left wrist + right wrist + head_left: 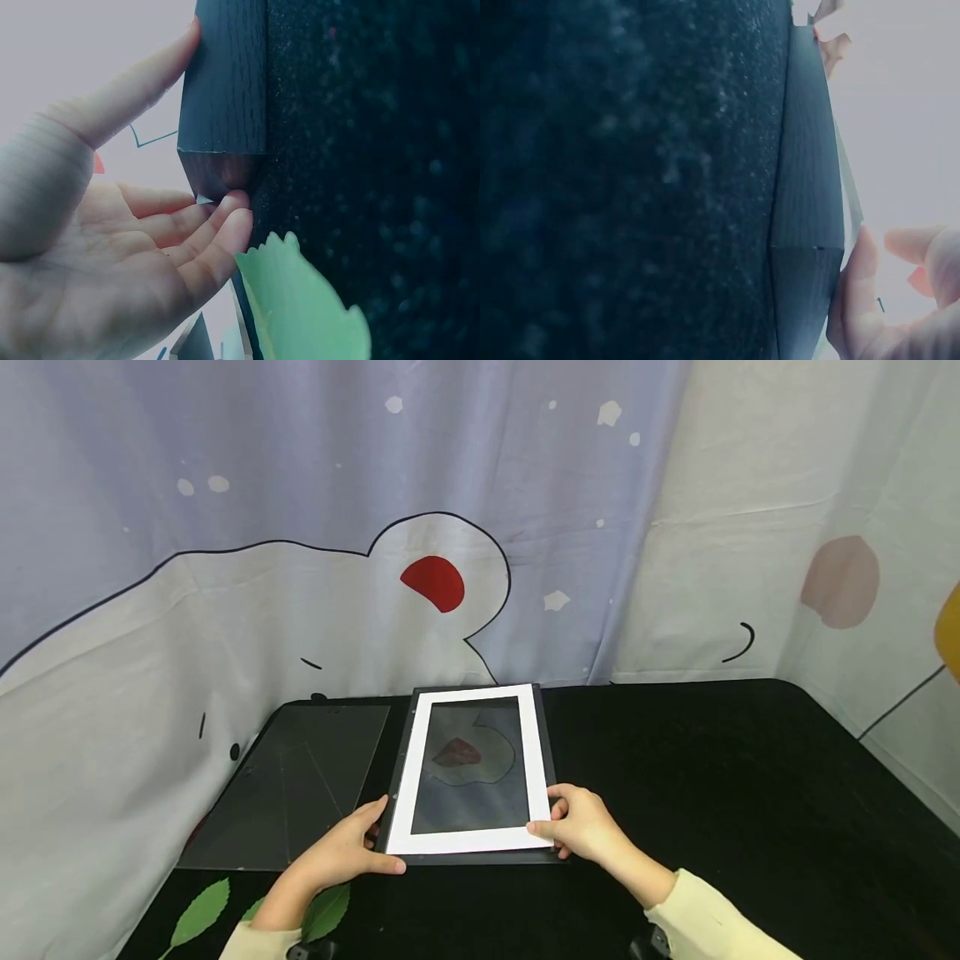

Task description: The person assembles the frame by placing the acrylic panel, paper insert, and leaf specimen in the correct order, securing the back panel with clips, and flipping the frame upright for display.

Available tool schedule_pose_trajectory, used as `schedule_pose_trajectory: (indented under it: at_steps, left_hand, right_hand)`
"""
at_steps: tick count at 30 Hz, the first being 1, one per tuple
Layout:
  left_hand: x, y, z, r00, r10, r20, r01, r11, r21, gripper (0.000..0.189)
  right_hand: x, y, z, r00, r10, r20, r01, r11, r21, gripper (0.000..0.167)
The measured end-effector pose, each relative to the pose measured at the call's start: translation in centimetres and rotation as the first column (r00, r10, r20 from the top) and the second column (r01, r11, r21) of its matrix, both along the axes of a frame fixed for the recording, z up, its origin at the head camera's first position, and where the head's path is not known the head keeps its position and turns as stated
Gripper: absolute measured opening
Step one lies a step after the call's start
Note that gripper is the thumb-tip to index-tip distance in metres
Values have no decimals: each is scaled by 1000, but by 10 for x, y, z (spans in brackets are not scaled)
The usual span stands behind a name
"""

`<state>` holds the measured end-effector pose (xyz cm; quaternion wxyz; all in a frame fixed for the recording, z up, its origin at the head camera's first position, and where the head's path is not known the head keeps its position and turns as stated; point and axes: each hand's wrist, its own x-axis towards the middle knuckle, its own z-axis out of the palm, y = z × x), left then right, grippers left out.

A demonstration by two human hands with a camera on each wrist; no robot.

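A black picture frame (pixel 495 859) lies on the black tabletop in the head view, with a white mat (pixel 468 841) over it. The mat's window shows a dark pane (pixel 471 793) with the curtain mirrored in it. My left hand (pixel 347 847) holds the frame's lower left corner, thumb along the bottom edge and fingers at the left side. In the left wrist view the fingertips (pixel 238 206) curl in at that corner. My right hand (pixel 588 827) pinches the mat's lower right corner, thumb on top. The right wrist view shows the mat (pixel 849 191) slightly raised off the frame there.
A dark flat panel (pixel 247 793) with faint lines on it lies left of the frame. Green printed leaves (pixel 201 912) show near the front left. A patterned curtain (pixel 300 610) hangs behind the table (pixel 720 760) and along its sides.
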<state>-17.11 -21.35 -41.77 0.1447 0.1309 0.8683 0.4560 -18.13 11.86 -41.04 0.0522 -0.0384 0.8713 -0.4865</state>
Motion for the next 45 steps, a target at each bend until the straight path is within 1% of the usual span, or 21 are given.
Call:
schedule_pose_trajectory:
  at_steps: [6,13,20,24,27,29,32,36,43,45]
  left_hand:
    - [-1,-1,-1,1000,-15,-2,15,1000,9,104]
    - [0,-1,0,1000,-9,-3,9,1000,-6,104]
    - [2,-1,3,1000,0,-1,0,1000,-23,103]
    - [2,-1,3,1000,6,1,-6,1000,-29,103]
    - [2,0,2,1000,13,4,-13,999,-31,103]
    - [2,0,2,1000,15,4,-15,999,-32,103]
    - [1,0,2,1000,14,6,-14,999,-34,103]
    - [1,-1,1,1000,12,8,-11,999,-39,103]
    - [1,0,1,1000,19,5,-19,999,-47,103]
    - [1,0,1,1000,17,5,-17,999,-48,103]
  right_hand:
    - [-1,1,3,1000,22,6,-22,1000,18,58]
    - [-4,5,2,999,48,26,-48,999,16,60]
    - [-5,13,0,994,112,0,-112,994,-9,59]
    - [-6,17,3,994,105,-22,-105,994,23,59]
    - [-7,22,6,994,97,-49,-93,993,69,66]
    - [-8,27,7,990,120,-68,-113,989,93,73]
    - [-10,33,6,981,174,-88,-164,980,114,84]
    - [-12,37,4,968,240,-74,-232,968,97,97]
    - [-12,38,1,958,285,-18,-283,955,90,113]
    - [-12,39,1,952,308,-1,-306,948,88,115]
